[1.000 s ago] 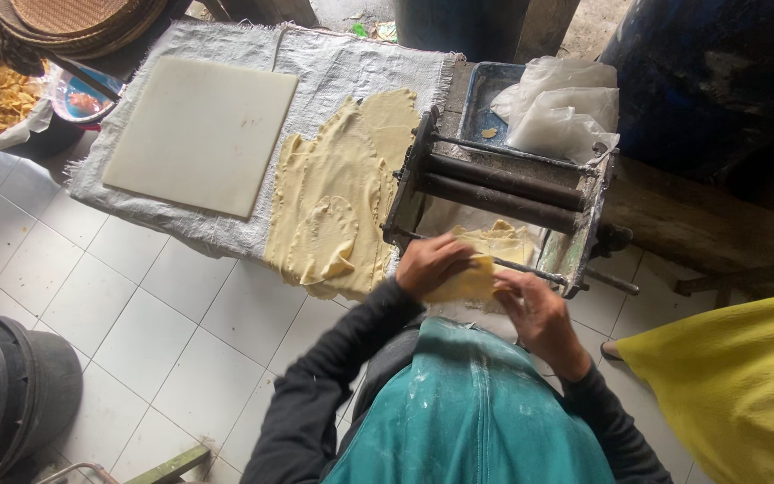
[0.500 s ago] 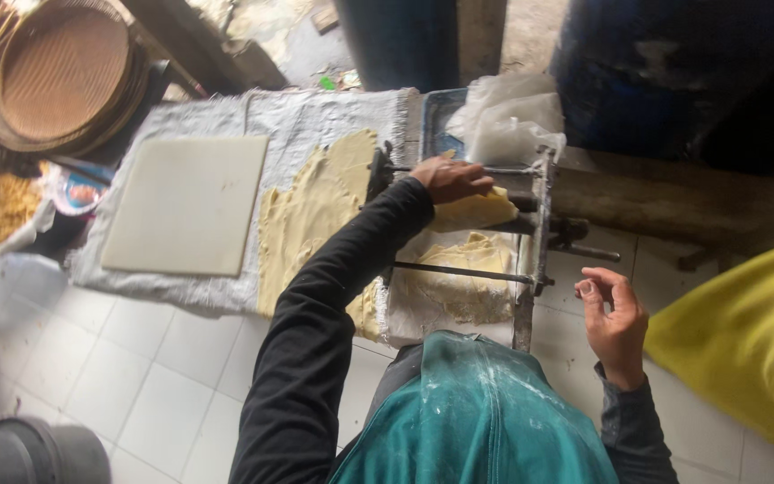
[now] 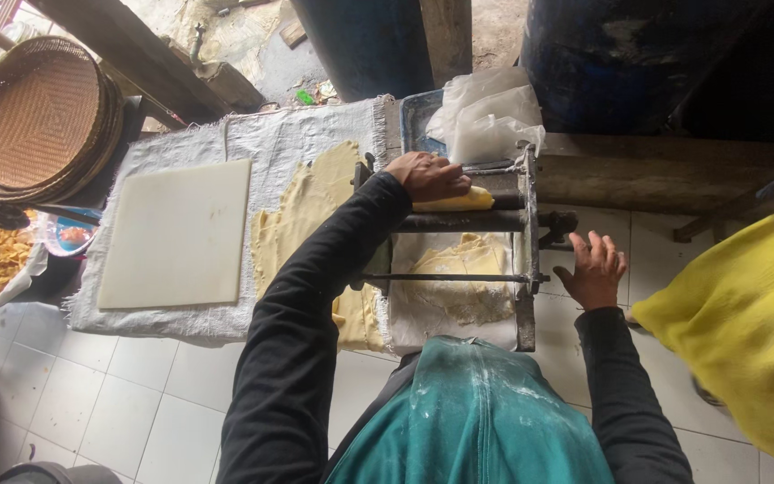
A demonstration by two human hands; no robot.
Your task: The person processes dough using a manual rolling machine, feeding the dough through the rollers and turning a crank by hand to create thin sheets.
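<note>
Pressing dough roll (image 3: 452,200) on rollers, long axis left-right | left hand (image 3: 426,176) grip holding it | right hand (image 3: 593,270) grip wide

Left hand (image 3: 425,175) reaches forward, palm down; right hand (image 3: 595,269) open, fingers spread.

Soft daylight spills in from the doorway past my roller machine (image 3: 459,242), so no harsh shadows or glare. The barrels (image 3: 620,63) behind it go murky dark. Everything's pretty sharp, though my wide lens bends lines toward the edges.
</note>
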